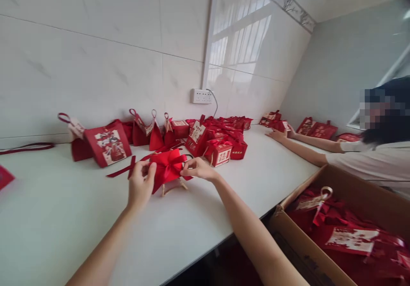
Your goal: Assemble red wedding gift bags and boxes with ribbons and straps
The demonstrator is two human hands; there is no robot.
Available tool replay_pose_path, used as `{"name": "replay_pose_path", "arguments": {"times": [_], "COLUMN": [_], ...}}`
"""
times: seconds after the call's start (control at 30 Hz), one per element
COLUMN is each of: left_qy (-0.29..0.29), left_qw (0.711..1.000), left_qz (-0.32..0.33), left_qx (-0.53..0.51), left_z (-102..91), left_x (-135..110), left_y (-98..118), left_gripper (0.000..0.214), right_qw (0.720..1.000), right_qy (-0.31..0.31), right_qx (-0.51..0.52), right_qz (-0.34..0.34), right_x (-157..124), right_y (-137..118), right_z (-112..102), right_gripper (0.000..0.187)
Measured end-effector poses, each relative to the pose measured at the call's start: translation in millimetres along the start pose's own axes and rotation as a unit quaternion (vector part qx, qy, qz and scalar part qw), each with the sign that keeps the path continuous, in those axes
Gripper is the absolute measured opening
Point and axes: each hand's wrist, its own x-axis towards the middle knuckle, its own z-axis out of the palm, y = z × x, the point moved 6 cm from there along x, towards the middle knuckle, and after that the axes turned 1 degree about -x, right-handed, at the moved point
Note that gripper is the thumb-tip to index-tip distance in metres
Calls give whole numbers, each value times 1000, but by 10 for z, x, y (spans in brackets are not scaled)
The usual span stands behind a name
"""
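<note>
A red gift box (162,176) with gold cord handles (174,188) hanging below it is held just above the white table. On its upper side sits a red satin ribbon bow (169,165), and one ribbon tail (123,169) trails out to the left. My left hand (141,181) grips the box's left side, thumb on the front. At the bow's right side, my right hand (197,169) pinches the ribbon between thumb and fingers. The box's underside and back are hidden from me.
Red gift boxes (221,151) and triangular bags with loops (109,145) line the wall behind. An open cardboard carton (307,256) of red packages stands at the right. Across the table's far end, a co-worker's hands (278,135) handle a red box. A power strip (201,96) is on the wall.
</note>
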Motion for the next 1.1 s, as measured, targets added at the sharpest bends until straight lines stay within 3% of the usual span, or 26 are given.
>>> {"name": "replay_pose_path", "arguments": {"times": [0.3,1.1], "left_qy": [-36,-43], "left_qw": [998,995], "left_qz": [-28,-40], "left_qx": [-33,-75], "left_z": [-10,-1], "left_x": [-65,-60], "left_y": [-10,22], "left_gripper": [27,28], "right_qw": [1000,999], "right_qy": [-23,-42], "right_qx": [12,3], "right_qz": [-7,-3], "right_x": [-29,-20], "right_y": [39,61], "right_z": [37,38], "right_gripper": [24,20]}}
